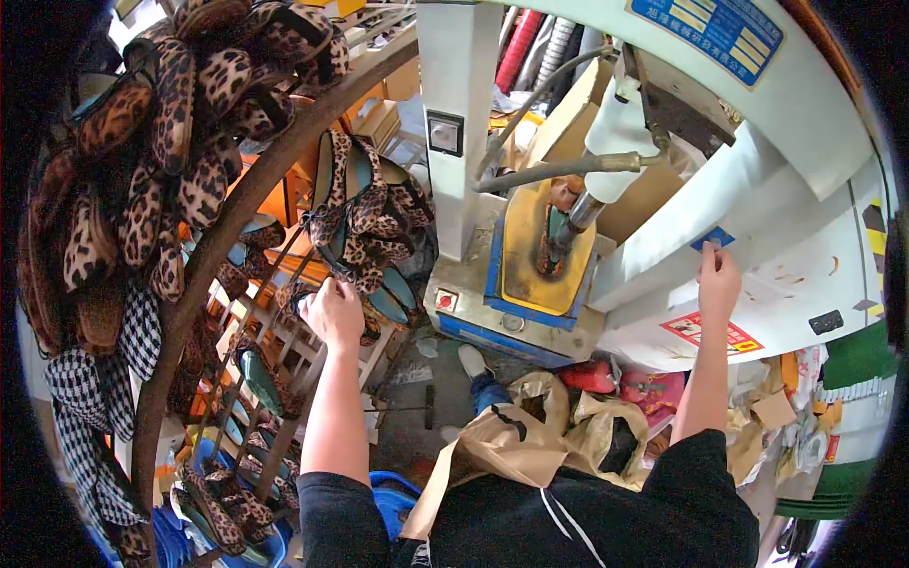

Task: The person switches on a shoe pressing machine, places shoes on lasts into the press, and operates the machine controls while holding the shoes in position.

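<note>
Black shirt (644, 521) foremost, left hand (336, 312) curls at rack's (303, 130) edge, shoes (367, 212) seemingly handy, right hand (721, 279) at blue patch (723, 235), grips unclear.

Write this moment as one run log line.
left hand: by leopard-print shoes; right hand: at blue patch on white panel; yellow pad: under ram

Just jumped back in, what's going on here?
The person's left hand is beside leopard-print shoes at the rack; whether it grips one is unclear. The right hand has its fingertips at a small blue piece by the white machine panel. A shoe sits on the yellow pad, under the ram.
</note>
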The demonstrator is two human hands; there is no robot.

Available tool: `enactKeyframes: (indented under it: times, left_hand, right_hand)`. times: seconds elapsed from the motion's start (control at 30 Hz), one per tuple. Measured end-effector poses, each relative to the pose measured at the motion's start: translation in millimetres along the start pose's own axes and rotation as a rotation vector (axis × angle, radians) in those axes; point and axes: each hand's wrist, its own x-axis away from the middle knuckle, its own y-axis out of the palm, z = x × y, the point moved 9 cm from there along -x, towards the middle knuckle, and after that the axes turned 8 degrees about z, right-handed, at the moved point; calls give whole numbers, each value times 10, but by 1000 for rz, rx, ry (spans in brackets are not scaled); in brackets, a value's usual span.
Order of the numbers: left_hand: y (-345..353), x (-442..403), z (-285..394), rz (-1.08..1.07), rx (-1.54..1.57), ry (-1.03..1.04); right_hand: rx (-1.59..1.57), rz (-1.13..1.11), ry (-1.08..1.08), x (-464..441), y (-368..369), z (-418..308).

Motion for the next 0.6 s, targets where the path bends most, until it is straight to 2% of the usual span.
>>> enactKeyframes:
  times: [0.13,0.4,0.53,0.6]
  left_hand:
    - [-15,3,7,14,-2,-6]
    - [3,6,-25,78,12,21]
    - [-3,-7,-7,42,13,12]
    - [-5,-34,-2,62,23,7]
  right_hand:
    - [-31,18,-52,19,-11,11]
    - [-62,-62,-6,9,-24,41]
    - [-46,-67,40,-83,29,153]
    - [58,-15,-128,-65,63,-44]
